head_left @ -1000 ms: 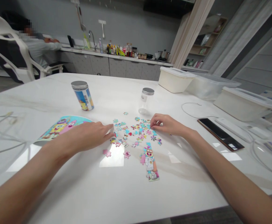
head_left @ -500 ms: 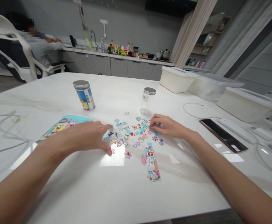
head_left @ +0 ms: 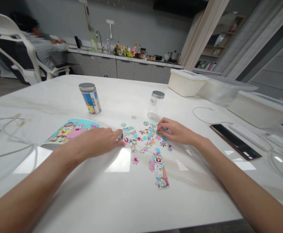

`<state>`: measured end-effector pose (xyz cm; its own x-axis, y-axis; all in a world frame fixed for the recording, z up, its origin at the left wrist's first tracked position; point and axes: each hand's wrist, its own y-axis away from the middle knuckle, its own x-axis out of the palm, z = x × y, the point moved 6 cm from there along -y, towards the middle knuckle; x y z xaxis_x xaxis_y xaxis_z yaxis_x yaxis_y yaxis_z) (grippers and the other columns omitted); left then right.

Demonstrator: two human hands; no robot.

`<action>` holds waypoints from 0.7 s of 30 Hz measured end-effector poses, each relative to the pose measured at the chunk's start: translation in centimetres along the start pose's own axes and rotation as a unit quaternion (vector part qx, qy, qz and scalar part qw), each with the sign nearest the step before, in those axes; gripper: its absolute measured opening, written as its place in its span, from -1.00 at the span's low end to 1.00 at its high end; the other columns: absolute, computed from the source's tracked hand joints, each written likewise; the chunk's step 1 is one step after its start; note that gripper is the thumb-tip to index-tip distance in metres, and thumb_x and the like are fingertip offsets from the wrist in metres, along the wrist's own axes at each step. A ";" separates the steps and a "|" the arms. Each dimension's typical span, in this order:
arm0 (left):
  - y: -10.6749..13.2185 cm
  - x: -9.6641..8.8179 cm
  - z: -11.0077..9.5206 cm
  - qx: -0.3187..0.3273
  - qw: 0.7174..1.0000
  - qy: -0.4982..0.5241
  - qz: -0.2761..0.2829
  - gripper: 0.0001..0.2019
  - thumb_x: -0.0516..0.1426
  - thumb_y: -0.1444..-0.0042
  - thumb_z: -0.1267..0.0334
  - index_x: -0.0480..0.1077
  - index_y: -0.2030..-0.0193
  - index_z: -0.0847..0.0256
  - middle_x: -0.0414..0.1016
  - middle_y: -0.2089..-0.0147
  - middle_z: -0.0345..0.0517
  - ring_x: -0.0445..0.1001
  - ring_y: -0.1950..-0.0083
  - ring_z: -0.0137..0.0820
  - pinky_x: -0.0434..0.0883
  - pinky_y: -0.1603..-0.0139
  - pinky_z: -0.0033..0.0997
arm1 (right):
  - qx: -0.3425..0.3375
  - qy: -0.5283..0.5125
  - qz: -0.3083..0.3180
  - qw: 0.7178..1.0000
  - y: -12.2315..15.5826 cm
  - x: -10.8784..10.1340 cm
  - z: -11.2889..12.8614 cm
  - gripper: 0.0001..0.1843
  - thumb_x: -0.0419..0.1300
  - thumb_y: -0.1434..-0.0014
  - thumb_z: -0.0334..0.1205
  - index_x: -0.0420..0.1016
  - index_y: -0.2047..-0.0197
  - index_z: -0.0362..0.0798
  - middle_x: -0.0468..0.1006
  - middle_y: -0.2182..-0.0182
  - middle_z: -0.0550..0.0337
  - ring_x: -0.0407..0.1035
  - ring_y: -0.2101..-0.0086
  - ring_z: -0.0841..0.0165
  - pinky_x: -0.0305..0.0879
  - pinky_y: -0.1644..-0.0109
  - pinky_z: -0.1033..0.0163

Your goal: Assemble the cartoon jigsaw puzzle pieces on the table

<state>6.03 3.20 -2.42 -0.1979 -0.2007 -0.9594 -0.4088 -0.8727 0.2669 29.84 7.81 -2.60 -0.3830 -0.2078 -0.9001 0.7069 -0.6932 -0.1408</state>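
Observation:
Scattered jigsaw pieces (head_left: 141,137) in pink, blue and red lie on the white table (head_left: 131,200). My left hand (head_left: 95,141) rests at the pile's left edge, fingertips on or among the pieces. My right hand (head_left: 174,131) is curled on the pile's upper right, and its fingertips hide what lies beneath them. A long joined strip of puzzle (head_left: 159,170) showing a cartoon figure lies just below the pile. Left of my left hand is a SpongeBob and Patrick picture sheet (head_left: 70,131). Beyond the pile stand a printed tin (head_left: 90,98) and a clear lidded jar (head_left: 154,105).
To the right lie a black phone (head_left: 235,141), a white bar-shaped device (head_left: 249,137) and thin cables (head_left: 202,116). White lidded tubs (head_left: 186,83) stand along the far right. A seated person (head_left: 45,48) is at the counter behind, back left.
My left hand has moved up and right onto the pile's left edge, its fingers closer together. The pink piece by its fingertips no longer shows. My right hand stays nearly where it was.

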 end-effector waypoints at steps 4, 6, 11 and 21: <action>0.1 -0.3 -0.5 0.020 0.999 -0.025 -0.011 -0.49 -0.21 -0.36 0.00 0.31 -0.24 0.20 0.54 0.33 0.12 0.54 0.31 -0.11 0.34 0.33 -0.26 | 0.005 0.003 -0.007 1.000 0.0 -0.1 -0.3 -0.85 0.06 -0.26 -0.28 0.46 0.18 0.00 0.41 0.14 0.07 0.38 0.20 0.31 0.32 0.04 0.13; 0.3 -0.6 -1.1 0.049 0.998 -0.013 -0.024 -0.56 -0.14 -0.35 0.05 0.33 -0.23 0.08 0.54 0.34 0.05 0.52 0.35 -0.19 0.32 0.35 -0.32 | 0.006 0.005 -0.007 1.000 0.0 -0.1 -0.4 -0.84 0.06 -0.26 -0.28 0.47 0.18 -0.01 0.41 0.14 0.06 0.38 0.20 0.30 0.31 0.04 0.13; 1.5 -1.6 -3.9 0.194 0.978 0.080 -0.018 -0.69 -0.05 -0.35 0.17 0.50 -0.03 -0.12 0.59 0.32 -0.16 0.50 0.39 -0.39 0.27 0.36 -0.45 | 0.004 0.008 -0.007 1.000 0.0 -0.1 -0.1 -0.84 0.07 -0.25 -0.28 0.48 0.19 -0.01 0.43 0.15 0.06 0.39 0.20 0.30 0.32 0.07 0.14; 0.7 -0.6 -2.9 0.145 0.986 0.063 -0.042 -0.66 -0.05 -0.32 0.04 0.48 -0.07 -0.15 0.59 0.33 -0.08 0.54 0.31 -0.29 0.26 0.41 -0.43 | 0.058 0.078 -0.067 0.993 0.1 -1.0 -1.2 -0.85 0.08 -0.22 -0.29 0.49 0.24 -0.02 0.51 0.21 0.12 0.42 0.29 0.34 0.29 0.20 0.22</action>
<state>8.45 1.38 -1.87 -0.0480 -0.2027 -0.9781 -0.6609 -0.7278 0.1833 30.98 8.81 -2.16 -0.3667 -0.0050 -0.9303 0.5791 -0.7839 -0.2241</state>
